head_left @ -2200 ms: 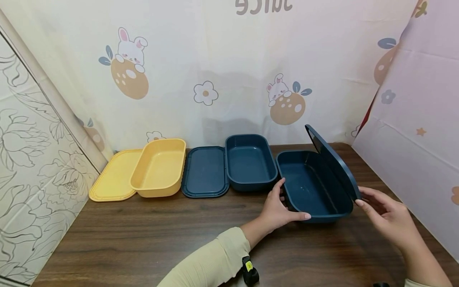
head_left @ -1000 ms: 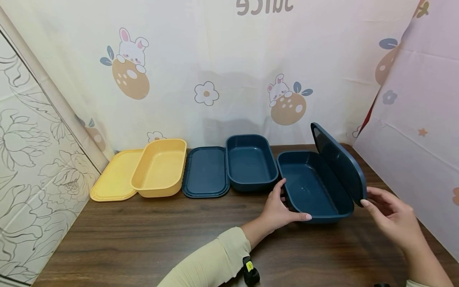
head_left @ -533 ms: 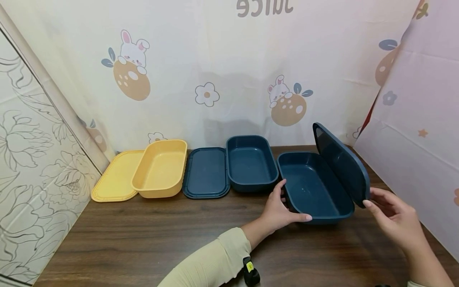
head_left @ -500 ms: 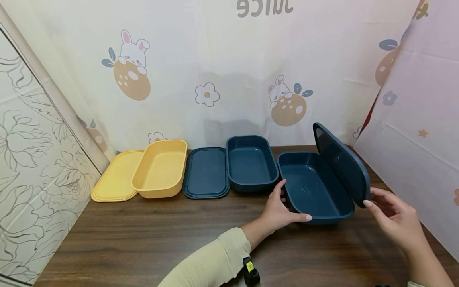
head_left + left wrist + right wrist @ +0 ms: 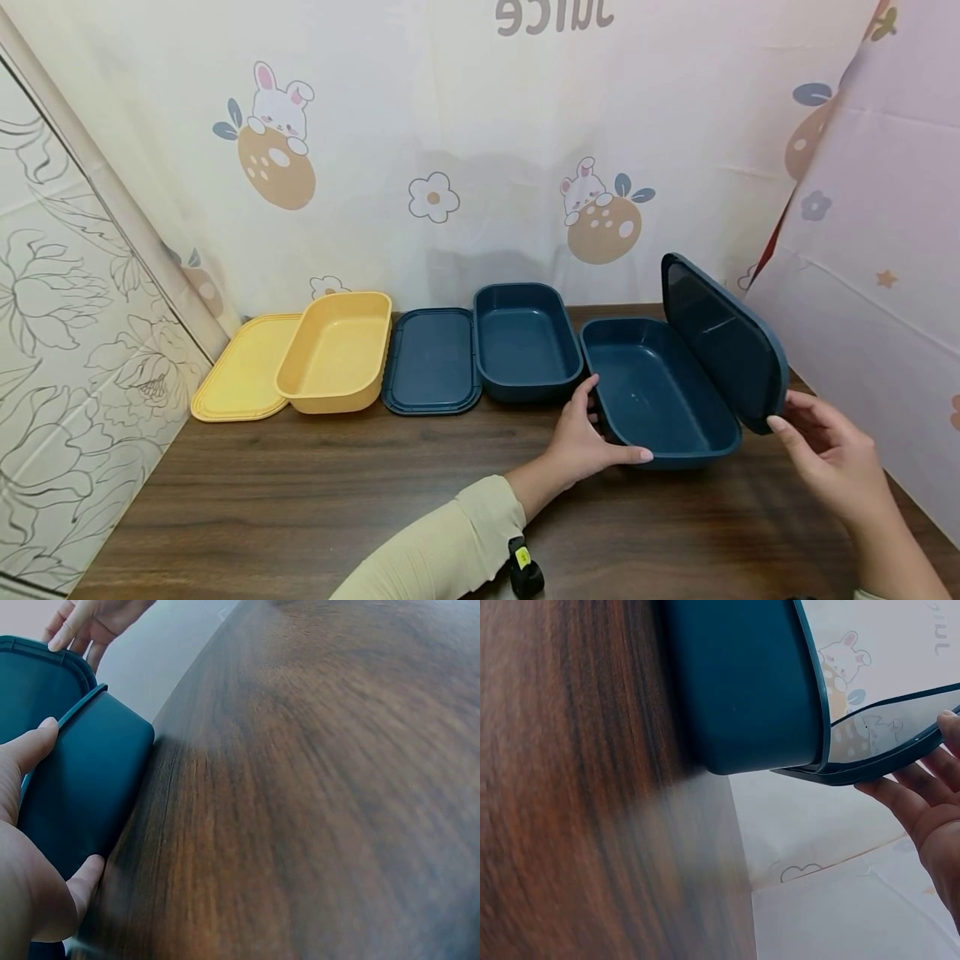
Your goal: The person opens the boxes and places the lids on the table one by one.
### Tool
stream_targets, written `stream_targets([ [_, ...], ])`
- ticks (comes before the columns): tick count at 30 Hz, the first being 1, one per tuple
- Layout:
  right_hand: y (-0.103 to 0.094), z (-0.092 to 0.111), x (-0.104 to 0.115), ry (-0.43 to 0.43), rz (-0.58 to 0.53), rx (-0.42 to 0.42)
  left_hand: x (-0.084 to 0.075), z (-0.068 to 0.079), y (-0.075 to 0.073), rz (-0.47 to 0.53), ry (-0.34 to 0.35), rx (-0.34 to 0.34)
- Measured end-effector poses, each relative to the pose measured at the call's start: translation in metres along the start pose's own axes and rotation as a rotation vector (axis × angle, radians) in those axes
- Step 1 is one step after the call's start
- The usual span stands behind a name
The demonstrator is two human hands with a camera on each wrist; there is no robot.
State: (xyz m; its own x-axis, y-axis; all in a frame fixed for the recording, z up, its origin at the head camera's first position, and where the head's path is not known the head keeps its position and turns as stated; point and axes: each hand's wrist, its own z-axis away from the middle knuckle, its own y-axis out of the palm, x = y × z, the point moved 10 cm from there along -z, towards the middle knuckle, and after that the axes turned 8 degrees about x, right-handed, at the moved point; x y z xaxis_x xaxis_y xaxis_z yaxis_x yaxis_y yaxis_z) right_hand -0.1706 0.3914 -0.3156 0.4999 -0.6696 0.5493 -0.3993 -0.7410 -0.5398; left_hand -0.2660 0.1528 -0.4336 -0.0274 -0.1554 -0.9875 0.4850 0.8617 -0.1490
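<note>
At the right of the head view stands a dark blue food container (image 5: 675,460). My left hand (image 5: 568,450) holds its near left corner, thumb at the front rim and fingers along the left side. Its dark blue lid (image 5: 727,342) is tilted up steeply along the right side. My right hand (image 5: 836,458) pinches the lid's near corner between thumb and fingers. The left wrist view shows the container wall (image 5: 97,765) between my left thumb and a lower finger. In the right wrist view the lid (image 5: 877,765) rests across my right fingers, beside the container.
To the left, a second dark blue container (image 5: 527,342) stands uncovered beside a flat dark blue lid (image 5: 431,362). A yellow container (image 5: 333,354) sits partly over a yellow lid (image 5: 236,375). Printed cloth (image 5: 495,100) hangs behind the wooden table (image 5: 315,500).
My right hand has moved to the right, swinging the lid outward so that more of its inner face shows. The left hand and the container stay where they were.
</note>
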Motion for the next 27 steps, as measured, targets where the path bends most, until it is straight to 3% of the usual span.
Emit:
stream_targets([
  [15,-0.002,0.003,-0.006,0.049,0.019,-0.021,0.002,-0.001,0.000,-0.007,-0.007,-0.009],
  [27,-0.011,0.005,-0.008,0.076,0.000,-0.095,0.001,-0.001,0.000,0.004,0.005,-0.003],
])
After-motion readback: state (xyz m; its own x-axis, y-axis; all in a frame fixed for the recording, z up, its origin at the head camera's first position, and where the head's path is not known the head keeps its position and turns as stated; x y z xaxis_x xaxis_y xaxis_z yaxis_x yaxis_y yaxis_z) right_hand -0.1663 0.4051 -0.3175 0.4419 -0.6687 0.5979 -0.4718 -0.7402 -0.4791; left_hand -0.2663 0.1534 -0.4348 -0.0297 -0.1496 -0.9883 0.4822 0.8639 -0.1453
